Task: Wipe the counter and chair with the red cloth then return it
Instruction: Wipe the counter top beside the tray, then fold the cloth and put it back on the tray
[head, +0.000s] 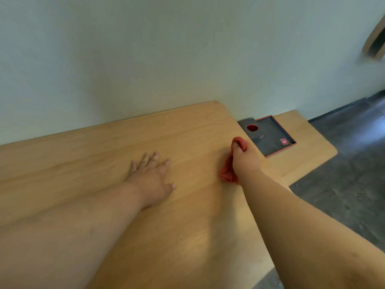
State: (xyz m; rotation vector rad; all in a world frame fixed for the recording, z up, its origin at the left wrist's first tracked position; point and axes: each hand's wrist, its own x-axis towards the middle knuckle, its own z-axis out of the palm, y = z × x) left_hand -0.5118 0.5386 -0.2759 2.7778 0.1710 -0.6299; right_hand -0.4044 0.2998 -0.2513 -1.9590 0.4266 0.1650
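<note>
Right hand bunches the red cloth in curled fingers, pressing it to the wooden tabletop near its far right edge for wiping, while left hand lies flat, fingers spread, likely bracing the lean

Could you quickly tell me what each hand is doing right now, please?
Left hand: open, flat on the wooden counter, holding nothing.
Right hand: closed on the red cloth.

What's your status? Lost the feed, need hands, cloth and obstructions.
Right hand shut on red cloth, pressed to counter. Left hand flat, open. Nothing in the way.
</note>
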